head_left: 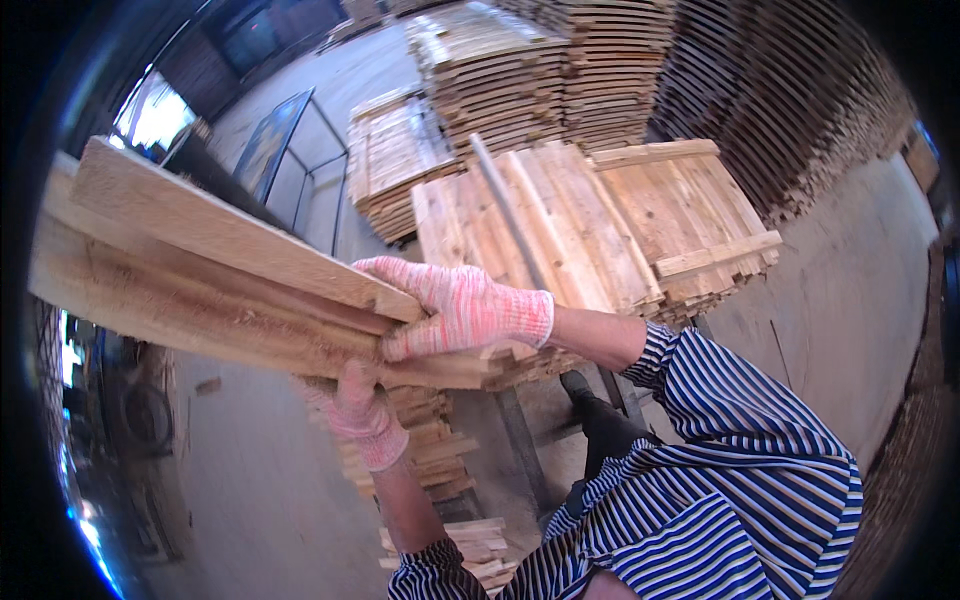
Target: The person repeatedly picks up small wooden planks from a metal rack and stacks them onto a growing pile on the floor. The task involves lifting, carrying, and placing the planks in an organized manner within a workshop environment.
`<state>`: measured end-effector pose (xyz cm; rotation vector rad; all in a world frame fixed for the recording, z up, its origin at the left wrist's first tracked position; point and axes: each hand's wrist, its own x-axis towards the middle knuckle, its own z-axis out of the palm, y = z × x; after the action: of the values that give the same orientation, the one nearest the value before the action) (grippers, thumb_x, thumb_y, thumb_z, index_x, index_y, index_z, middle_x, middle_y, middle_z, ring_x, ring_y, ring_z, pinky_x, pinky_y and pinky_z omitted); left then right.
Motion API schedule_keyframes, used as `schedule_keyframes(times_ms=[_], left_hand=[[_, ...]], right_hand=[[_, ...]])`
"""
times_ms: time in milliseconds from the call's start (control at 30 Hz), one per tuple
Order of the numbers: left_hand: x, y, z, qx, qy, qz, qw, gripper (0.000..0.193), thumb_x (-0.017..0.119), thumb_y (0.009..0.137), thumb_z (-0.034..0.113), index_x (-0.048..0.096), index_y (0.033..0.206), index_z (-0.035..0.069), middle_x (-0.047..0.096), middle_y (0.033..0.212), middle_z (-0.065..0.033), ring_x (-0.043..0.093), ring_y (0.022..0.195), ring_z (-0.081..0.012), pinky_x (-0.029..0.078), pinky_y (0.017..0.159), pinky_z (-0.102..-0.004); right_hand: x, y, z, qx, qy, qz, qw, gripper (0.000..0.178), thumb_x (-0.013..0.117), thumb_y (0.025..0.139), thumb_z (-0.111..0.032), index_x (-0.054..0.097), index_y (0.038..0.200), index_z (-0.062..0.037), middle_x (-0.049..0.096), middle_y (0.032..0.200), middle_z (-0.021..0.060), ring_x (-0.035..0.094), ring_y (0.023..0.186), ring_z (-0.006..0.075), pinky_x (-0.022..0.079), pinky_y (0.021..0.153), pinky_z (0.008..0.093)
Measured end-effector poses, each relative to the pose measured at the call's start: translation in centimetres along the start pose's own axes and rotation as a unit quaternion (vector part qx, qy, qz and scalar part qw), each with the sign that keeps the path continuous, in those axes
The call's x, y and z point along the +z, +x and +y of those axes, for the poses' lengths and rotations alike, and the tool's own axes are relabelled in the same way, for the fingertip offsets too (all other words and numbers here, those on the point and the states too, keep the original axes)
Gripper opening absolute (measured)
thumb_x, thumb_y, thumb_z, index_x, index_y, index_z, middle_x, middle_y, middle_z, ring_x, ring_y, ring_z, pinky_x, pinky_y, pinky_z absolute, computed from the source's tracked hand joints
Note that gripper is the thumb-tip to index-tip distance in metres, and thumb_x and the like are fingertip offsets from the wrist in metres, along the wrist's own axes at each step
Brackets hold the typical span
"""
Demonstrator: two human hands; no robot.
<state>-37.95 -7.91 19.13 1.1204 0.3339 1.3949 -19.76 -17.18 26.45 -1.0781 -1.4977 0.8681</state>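
Note:
My right hand, in a pink-and-white knit glove, is closed over the near end of a narrow wooden board. Beneath that piece lies a wider wooden board with a rough, darker strip along it. My left hand, gloved alike, grips this lower board at its near edge, thumb up and most fingers hidden underneath. Both boards stretch away to the left, tilted and held in the air. To the right of my hands lies a stack of planks with a thin grey bar across its top.
A second plank stack with crosspieces adjoins on the right. Taller timber piles rise behind. A metal frame stands at the far left. Short wood pieces are piled below my hands, beside a metal leg.

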Motion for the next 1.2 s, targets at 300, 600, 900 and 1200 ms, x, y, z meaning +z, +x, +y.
schedule_keyframes(times_ms=[300,600,900,1200], left_hand=[[13.6,8.3,-8.6,-0.107,0.222,-0.257,0.934,0.102,0.099,0.060,0.027,0.044,0.141,0.000,0.060,0.130,-0.0128,0.061,0.116,-0.0243,0.053,0.101,-0.0401],[14.1,11.9,-23.1,-0.454,-0.125,-0.149,0.870,0.076,0.080,0.084,0.027,0.046,0.147,0.002,0.063,0.134,-0.0156,0.065,0.118,-0.0309,0.058,0.100,-0.0442],[17.9,6.1,-33.3,-0.548,-0.257,-0.187,0.774,0.069,0.082,0.085,0.035,0.056,0.139,0.001,0.071,0.123,-0.0121,0.069,0.111,-0.0279,0.060,0.097,-0.0408],[20.8,5.9,-38.4,-0.570,-0.034,-0.187,0.800,0.068,0.077,0.087,0.048,0.059,0.138,0.007,0.069,0.125,-0.0084,0.066,0.112,-0.0263,0.055,0.100,-0.0417]], right_hand=[[-14.0,-3.9,11.4,0.131,-0.095,0.116,0.980,0.111,0.077,0.083,-0.059,0.020,0.161,-0.0063,0.063,0.129,0.0271,0.065,0.119,0.0355,0.053,0.097,0.0404],[-19.5,-5.1,9.1,0.242,-0.076,0.258,0.932,0.100,0.072,0.085,-0.049,0.021,0.162,-0.0085,0.049,0.148,0.0298,0.052,0.135,0.0398,0.044,0.111,0.0409],[-30.3,-18.8,19.2,0.414,-0.275,0.311,0.810,0.079,0.064,0.086,-0.041,0.036,0.158,-0.0224,0.060,0.128,0.0217,0.062,0.118,0.0368,0.053,0.092,0.0465],[-30.0,-21.4,24.5,0.350,-0.294,0.291,0.840,0.069,0.061,0.091,-0.041,0.041,0.154,-0.0201,0.061,0.125,0.0213,0.060,0.118,0.0392,0.052,0.094,0.0491]])
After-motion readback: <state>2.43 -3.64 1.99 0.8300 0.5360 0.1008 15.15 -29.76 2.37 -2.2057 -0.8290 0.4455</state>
